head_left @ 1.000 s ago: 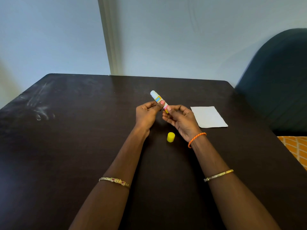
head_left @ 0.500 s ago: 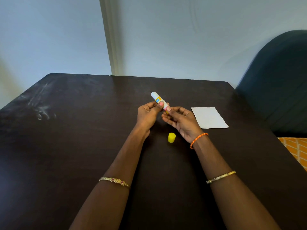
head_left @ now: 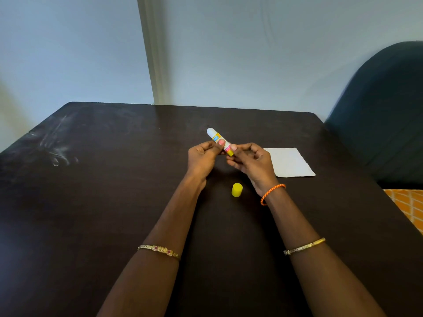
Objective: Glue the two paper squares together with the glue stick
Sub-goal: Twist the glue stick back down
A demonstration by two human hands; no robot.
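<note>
Dark scuffed worktop [head_left: 91, 179] meets a pale wall [head_left: 251, 53]; both hands, left hand [head_left: 202, 160] and right hand [head_left: 253, 162], pinch the glue stick [head_left: 219, 141]. Paper [head_left: 290, 162] lies near the right edge.

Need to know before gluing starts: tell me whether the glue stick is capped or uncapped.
Uncapped. The yellow cap stands alone on the table, while both hands hold the glue stick, its white end bare.
</note>
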